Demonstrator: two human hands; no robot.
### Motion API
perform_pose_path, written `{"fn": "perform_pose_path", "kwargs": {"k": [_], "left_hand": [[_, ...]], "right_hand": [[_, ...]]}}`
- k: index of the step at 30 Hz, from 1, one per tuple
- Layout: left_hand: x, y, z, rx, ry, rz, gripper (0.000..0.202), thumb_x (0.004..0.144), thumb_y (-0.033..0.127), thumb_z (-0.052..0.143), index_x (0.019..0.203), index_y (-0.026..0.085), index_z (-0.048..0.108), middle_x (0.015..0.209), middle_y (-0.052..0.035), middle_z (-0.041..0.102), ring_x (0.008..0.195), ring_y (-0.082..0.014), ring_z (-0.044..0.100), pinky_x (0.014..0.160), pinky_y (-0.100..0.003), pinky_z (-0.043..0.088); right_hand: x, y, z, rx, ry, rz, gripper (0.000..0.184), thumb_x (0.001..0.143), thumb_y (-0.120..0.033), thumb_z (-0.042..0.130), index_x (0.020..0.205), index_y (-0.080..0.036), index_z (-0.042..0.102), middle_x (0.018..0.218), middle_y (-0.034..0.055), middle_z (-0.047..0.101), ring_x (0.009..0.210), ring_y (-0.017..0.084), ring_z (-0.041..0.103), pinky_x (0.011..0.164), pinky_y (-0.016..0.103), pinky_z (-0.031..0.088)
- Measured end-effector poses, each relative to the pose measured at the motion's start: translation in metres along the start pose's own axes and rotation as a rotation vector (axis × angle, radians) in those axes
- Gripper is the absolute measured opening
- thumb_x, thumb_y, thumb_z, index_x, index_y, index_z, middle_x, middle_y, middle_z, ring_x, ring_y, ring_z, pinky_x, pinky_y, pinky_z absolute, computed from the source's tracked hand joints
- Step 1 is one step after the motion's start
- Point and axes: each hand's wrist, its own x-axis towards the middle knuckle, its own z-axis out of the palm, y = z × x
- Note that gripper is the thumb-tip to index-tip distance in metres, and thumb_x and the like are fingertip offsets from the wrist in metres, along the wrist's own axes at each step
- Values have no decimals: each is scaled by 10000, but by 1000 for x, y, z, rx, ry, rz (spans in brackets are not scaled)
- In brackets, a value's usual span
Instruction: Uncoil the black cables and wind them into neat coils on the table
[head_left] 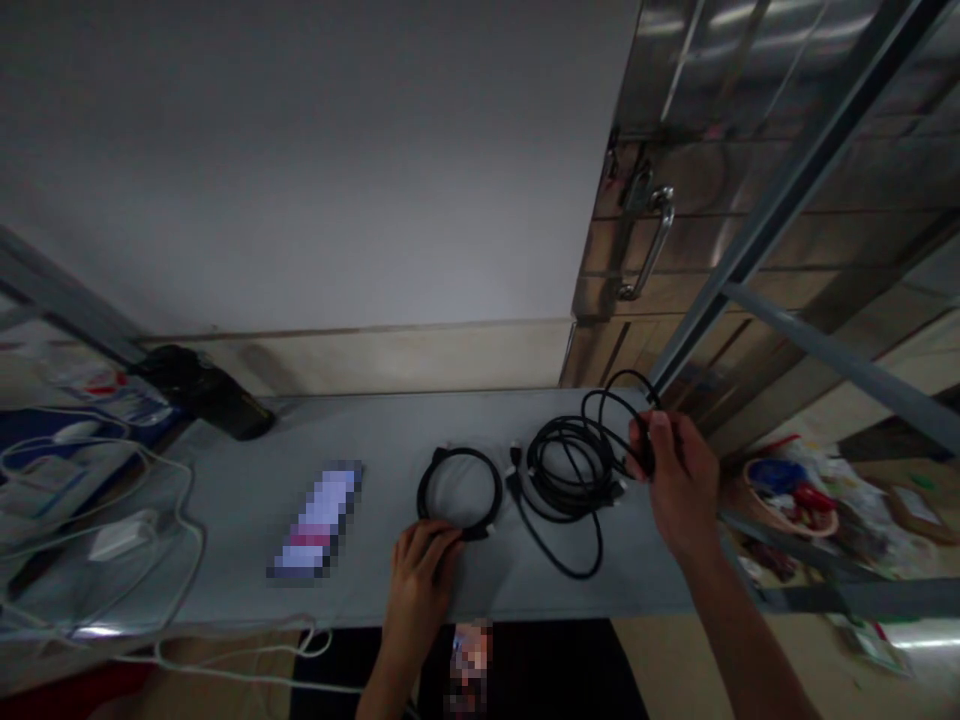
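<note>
A small coiled black cable lies on the grey table, with connectors at its ends. The fingers of my left hand are closed at its near edge, by one connector. To the right sits a larger bundle of black cables, with a loose loop toward the table's front and several plugs around it. My right hand pinches part of this black cable near the table's right end, and loops run from the fingers back to the bundle. The exact piece between those fingers is partly hidden.
A phone, blurred out, lies left of the coil. Farther left are a black bottle on its side, a white charger and tangled white cords. Grey metal posts frame the right side. A pink basket stands beyond them, below.
</note>
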Motion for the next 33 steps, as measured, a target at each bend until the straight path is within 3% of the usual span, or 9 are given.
{"fn": "perform_pose_path", "kwargs": {"k": [5,9,14,19,24,28,30,33], "left_hand": [[-1,4,-7,11,-4,55,261,1099,290,700,1349,294,778,1289,-93,794,1204,-304,712,1056,-490,581],[-3,14,-12,-30,-62,94,357,1089,295,726,1442,336,750,1363,-92,784,1285,-316,701,1107,-515,579],[-20,45,-4,-155,-165,97,361,1089,316,729,1447,352,760,1392,-108,770,1284,-308,720,1076,-487,634],[-34,74,8,-238,-207,52,278,1105,365,697,1357,330,809,1287,-130,788,1172,-312,771,988,-485,673],[-31,85,28,-262,-157,-175,311,1030,463,781,1269,266,799,1223,-164,804,1141,-367,777,994,-572,656],[-21,95,44,-410,-105,-381,341,971,410,765,1250,215,758,1123,-164,827,1054,-370,802,963,-582,656],[-15,98,39,-574,-126,-445,398,956,399,757,1305,207,739,1113,-151,838,941,-317,818,885,-500,678],[-6,98,15,-757,-141,-559,507,935,483,808,1350,195,757,1122,-136,852,839,-273,815,788,-408,682]], "right_hand": [[-35,-33,0,105,-25,-28,348,1103,-593,738,1132,-255,663,1000,36,676,761,153,612,543,221,492],[-65,-46,0,167,-82,-28,255,1129,-515,719,1176,-267,682,1011,48,657,800,169,628,574,243,507],[-94,-36,-7,149,-166,-11,219,1162,-493,655,1230,-285,668,1018,46,687,706,157,615,588,277,553],[-123,-10,-13,94,-238,67,289,1169,-537,627,1186,-252,672,960,43,712,724,171,659,650,280,583],[-154,11,-12,-34,-361,204,432,1181,-649,525,1120,-251,683,986,55,757,833,224,743,796,327,639],[-172,23,-18,-116,-452,203,454,1171,-680,516,1165,-279,729,1132,83,818,1048,280,822,979,400,683],[-174,26,-26,-121,-468,215,435,1170,-667,529,1201,-295,752,1186,92,836,1150,296,824,1051,428,677],[-167,26,-48,-127,-384,229,459,1169,-674,520,1200,-283,759,1181,111,851,1136,303,835,1056,451,681]]}}
